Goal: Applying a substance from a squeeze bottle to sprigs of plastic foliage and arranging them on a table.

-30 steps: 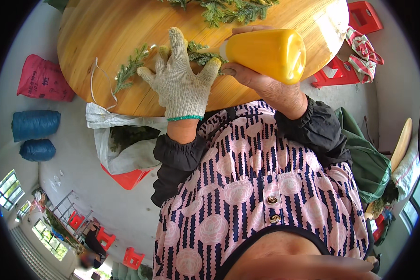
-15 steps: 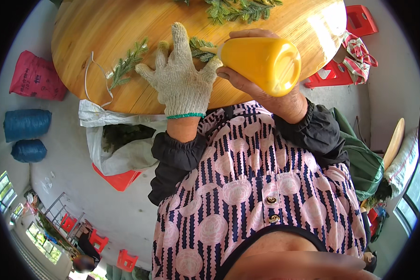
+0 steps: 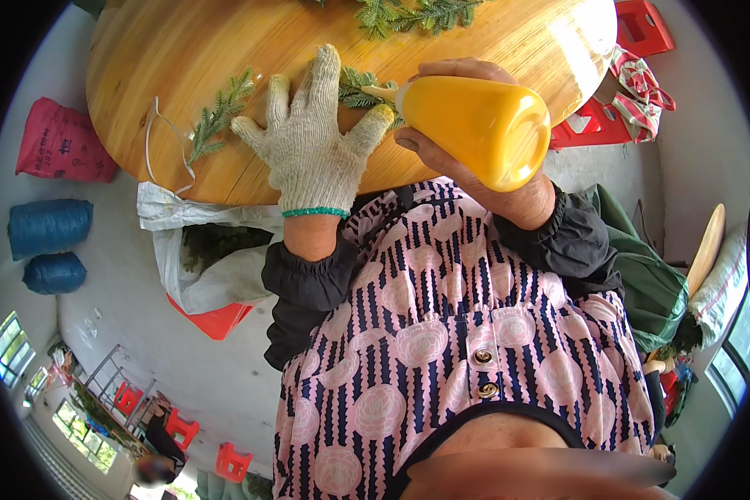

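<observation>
Gluing an evergreen sprig at the upper middle of the frame
Keep your gloved left hand spread flat, grasping nothing, pinning the evergreen sprig to the round wooden table; squeeze gently with your right hand, clenched around the yellow squeeze bottle, nozzle low

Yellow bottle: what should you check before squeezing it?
1. Right hand grips the bottle: ok.
2. Nozzle aimed at the sprig: ok.
3. Gloved left hand flat, holding the sprig down: ok.
4. Glove thumb clear of the nozzle: not ok, it is right beside it.
5. Nozzle open: cannot tell.
6. Table has room around: ok.
</observation>
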### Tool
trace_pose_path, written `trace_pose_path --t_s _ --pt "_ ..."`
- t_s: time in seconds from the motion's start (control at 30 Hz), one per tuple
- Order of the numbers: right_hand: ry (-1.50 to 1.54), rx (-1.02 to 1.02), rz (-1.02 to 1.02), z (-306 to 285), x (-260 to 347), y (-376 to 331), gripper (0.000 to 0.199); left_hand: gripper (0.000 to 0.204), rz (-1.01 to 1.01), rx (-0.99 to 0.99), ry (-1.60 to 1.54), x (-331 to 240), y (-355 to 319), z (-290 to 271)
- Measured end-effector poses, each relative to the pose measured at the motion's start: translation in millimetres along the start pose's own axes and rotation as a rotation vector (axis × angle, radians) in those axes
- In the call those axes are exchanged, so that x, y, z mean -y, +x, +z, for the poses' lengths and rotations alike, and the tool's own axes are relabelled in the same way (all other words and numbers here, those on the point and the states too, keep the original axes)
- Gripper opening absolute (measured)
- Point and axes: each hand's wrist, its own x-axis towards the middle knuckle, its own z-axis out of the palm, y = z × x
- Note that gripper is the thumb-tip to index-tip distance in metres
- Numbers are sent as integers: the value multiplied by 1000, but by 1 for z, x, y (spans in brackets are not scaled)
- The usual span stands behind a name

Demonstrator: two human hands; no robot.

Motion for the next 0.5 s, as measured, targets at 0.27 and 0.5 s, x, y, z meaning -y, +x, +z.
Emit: trace_pose_path --t_s 0.27,0.5 --pt "85 -35 -107 10 -3 5 54 92 -56 29 81 -3 -4 -4" --pt "53 -10 -92 15 -12 -2 59 95 -64 30 89 -3 -2 2"
